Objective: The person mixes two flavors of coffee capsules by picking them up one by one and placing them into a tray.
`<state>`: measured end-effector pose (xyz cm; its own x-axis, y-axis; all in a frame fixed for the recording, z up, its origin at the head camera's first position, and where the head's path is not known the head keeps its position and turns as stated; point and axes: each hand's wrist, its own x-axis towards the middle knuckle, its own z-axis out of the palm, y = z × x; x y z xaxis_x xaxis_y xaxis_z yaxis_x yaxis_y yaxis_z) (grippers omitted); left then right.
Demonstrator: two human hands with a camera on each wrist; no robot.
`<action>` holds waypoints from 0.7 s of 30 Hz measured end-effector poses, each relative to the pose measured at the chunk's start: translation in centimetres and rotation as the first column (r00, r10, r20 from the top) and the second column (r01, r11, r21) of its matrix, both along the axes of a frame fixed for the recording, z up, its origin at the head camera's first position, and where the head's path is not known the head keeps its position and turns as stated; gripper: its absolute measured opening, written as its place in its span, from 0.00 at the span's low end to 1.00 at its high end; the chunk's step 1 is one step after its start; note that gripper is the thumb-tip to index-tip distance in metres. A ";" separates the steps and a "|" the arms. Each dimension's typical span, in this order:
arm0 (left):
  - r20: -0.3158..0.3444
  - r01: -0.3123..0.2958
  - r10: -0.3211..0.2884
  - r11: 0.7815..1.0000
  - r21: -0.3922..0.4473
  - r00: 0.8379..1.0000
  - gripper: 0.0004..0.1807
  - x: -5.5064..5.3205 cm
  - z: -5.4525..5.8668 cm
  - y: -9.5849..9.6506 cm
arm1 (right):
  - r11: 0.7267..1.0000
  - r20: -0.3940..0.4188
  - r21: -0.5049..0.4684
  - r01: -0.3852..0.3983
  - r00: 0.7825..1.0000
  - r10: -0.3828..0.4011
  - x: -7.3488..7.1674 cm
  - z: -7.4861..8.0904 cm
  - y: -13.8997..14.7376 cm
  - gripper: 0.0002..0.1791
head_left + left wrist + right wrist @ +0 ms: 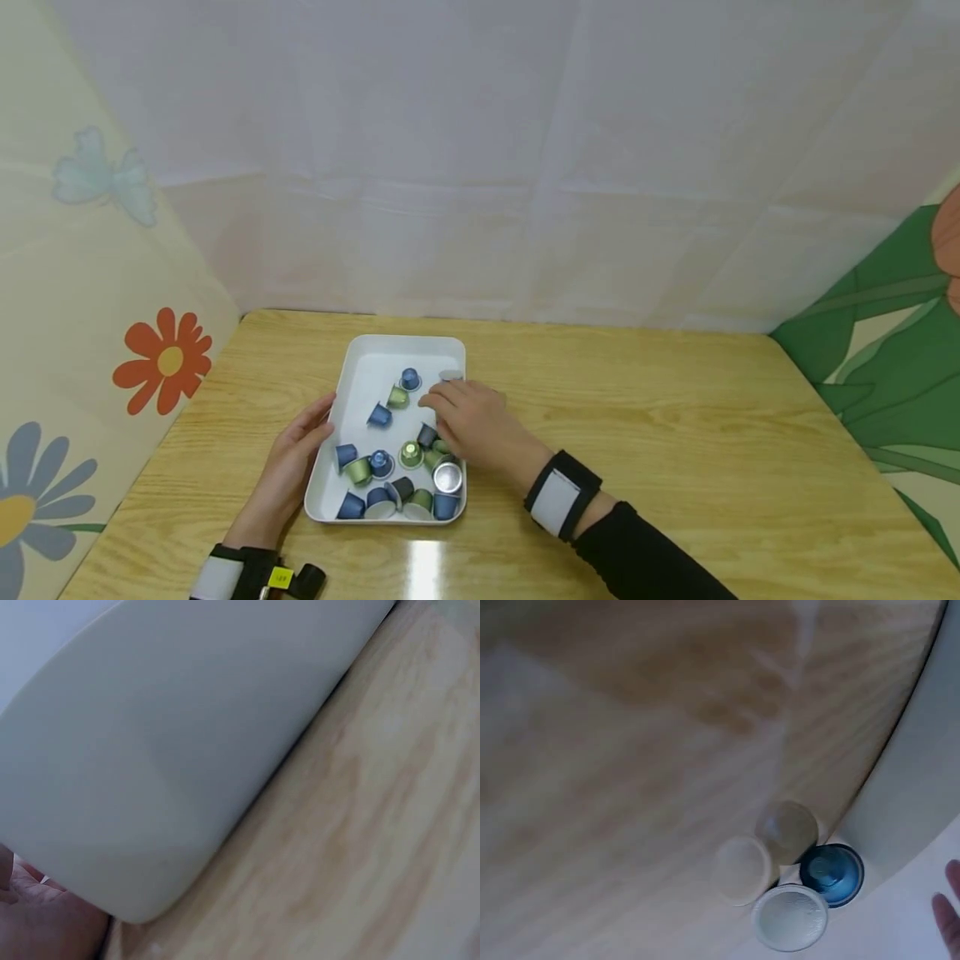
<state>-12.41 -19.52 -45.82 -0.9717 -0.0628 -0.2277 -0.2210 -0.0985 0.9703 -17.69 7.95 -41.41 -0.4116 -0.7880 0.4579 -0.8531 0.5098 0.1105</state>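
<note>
A white rectangular tray (pixel 356 367) holds several coffee capsules in blue, green and dark grey. My left hand (pixel 288 458) holds the tray's left side, thumb and fingers at the rim; the left wrist view has it beside the pale outer wall (pixel 172 750). Over the right part of the tray is my right hand (pixel 480 421), its fingers reaching inward above the capsules. Two separated fingertips (pixel 946 919) show in the right wrist view with nothing between them. A dark grey capsule (pixel 427 435) lies just below this hand, and a silver lid (pixel 450 375) peeks out behind it.
Most capsules crowd the near end of the tray, among them a silver-topped one (pixel 447 477) at the right wall. Farther up lie a blue capsule (pixel 409 379) and a green one (pixel 398 397). The wooden table (pixel 637 417) meets a white cloth backdrop (pixel 525 208).
</note>
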 end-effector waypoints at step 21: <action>0.005 -0.001 0.001 1.000 -0.001 1.000 0.28 -0.1 0.0 -0.1 | 0.846 0.391 0.155 0.510 0.755 -0.526 -0.3 0.4 3.5 0.22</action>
<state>-12.47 -19.58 -45.82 -0.9705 -0.0643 -0.2325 -0.2257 -0.0982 0.9692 -18.01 11.41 -41.02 -0.9013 -0.4124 0.1327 -0.4298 0.8896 -0.1546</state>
